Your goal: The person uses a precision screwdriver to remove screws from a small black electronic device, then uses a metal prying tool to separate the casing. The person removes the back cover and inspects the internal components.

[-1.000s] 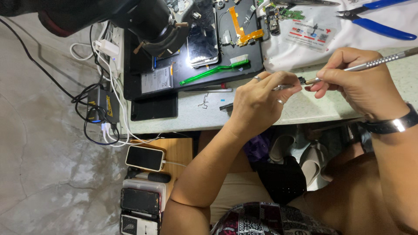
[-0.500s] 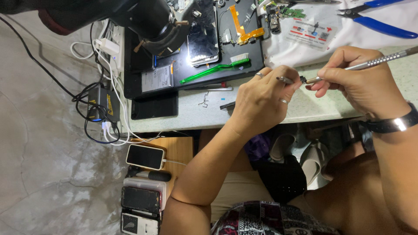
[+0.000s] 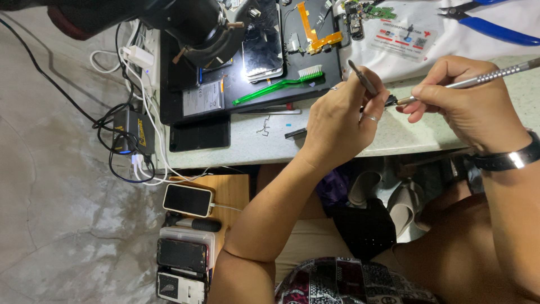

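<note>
Above the front edge of a pale workbench, a small dark part sits pinched between the fingers of the person's left hand, with the tip of a slim metal tool touching it from the right. The right hand is closed around that tool in a pen-like grip, its shaft running up and away toward the right edge of the view; a dark watch circles the wrist. The left hand is also closed and holds a second thin metal implement, which angles upward past the knuckles; a ring shows on one finger. The part itself is too small to make out in detail.

Just beyond the hands, a black mat carries a green-handled brush with white bristles, a phone with a dark screen and an opened phone body with an orange flex strip. A microscope's dark barrel hangs over the mat's left part. To the right, blue-handled pliers lie on a white cloth beside a small circuit board.

Off the bench's left end, tangled black and white cables run to a power adapter. Below, near the person's knees, a white-edged phone rests on a wooden surface, close to a stack of other handsets.
</note>
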